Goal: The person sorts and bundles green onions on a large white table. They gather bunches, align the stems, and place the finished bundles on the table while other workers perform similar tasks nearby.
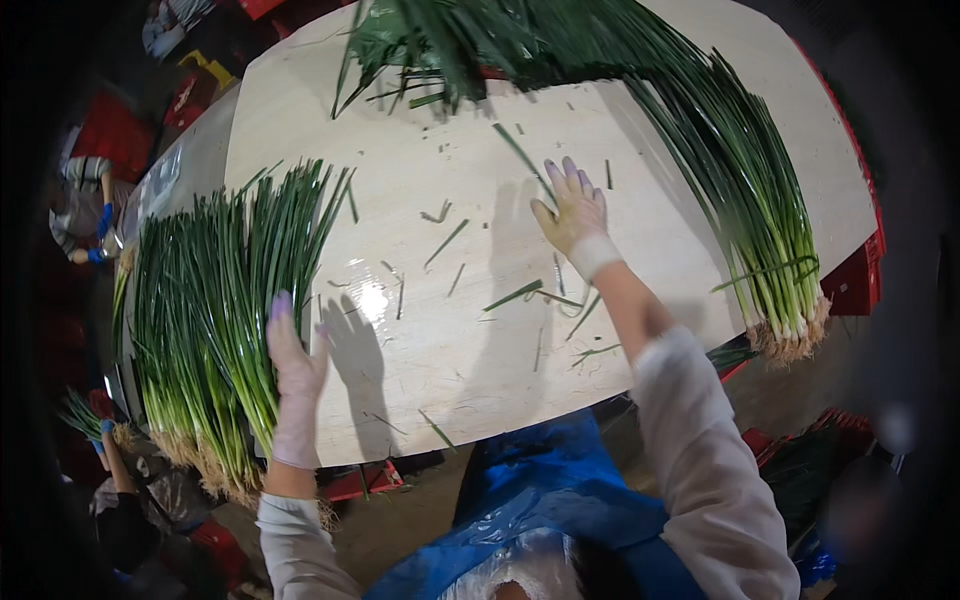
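My left hand (296,360), in a pale glove with purple fingertips, is beside the right edge of a pile of green onions (217,300) on the left of the board. Its fingers point away from me; whether it touches the stalks I cannot tell. My right hand (574,206), gloved alike, is over the middle of the pale tabletop (435,247), fingers spread, near a loose leaf piece (521,161). Another bunch of green onions (776,247) lies at the right, its roots over the edge and a leaf across its stalks.
Dark green leaves (525,37) cover the far edge. Cut leaf scraps (514,295) are scattered over the tabletop. Red crates (855,285) are at the right. At the left, a person with blue gloves (105,221) and another person holding green onions (82,412) are nearby.
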Demonstrator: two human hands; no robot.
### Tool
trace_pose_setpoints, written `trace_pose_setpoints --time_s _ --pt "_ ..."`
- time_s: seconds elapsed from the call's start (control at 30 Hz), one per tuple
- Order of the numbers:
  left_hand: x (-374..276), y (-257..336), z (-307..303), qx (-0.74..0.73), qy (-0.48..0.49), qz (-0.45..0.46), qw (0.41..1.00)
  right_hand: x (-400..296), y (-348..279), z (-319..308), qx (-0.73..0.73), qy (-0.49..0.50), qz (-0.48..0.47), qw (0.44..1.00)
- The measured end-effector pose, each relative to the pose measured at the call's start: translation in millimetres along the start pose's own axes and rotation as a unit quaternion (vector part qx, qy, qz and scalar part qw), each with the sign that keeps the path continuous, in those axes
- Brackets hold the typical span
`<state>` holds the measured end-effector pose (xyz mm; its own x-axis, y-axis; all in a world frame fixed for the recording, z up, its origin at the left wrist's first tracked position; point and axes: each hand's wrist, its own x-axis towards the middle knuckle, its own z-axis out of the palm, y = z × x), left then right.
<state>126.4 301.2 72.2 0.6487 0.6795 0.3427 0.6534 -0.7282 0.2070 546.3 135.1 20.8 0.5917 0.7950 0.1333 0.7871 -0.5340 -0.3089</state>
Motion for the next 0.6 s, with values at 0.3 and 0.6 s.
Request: trace_pose_setpoints --time_s 0.3,0.6 --pt "-98.7 212.4 123.7 -0.1 -0.241 0.053 0.964 -151.3 42.0 -11.8 -0.021 -0.131 -0.367 0.921" --pt "-46.2 446.4 91.5 -0.274 -0.415 0.328 0.803 -339.6 263.0 -154.4 0.011 -0.372 -0.05 0.927"
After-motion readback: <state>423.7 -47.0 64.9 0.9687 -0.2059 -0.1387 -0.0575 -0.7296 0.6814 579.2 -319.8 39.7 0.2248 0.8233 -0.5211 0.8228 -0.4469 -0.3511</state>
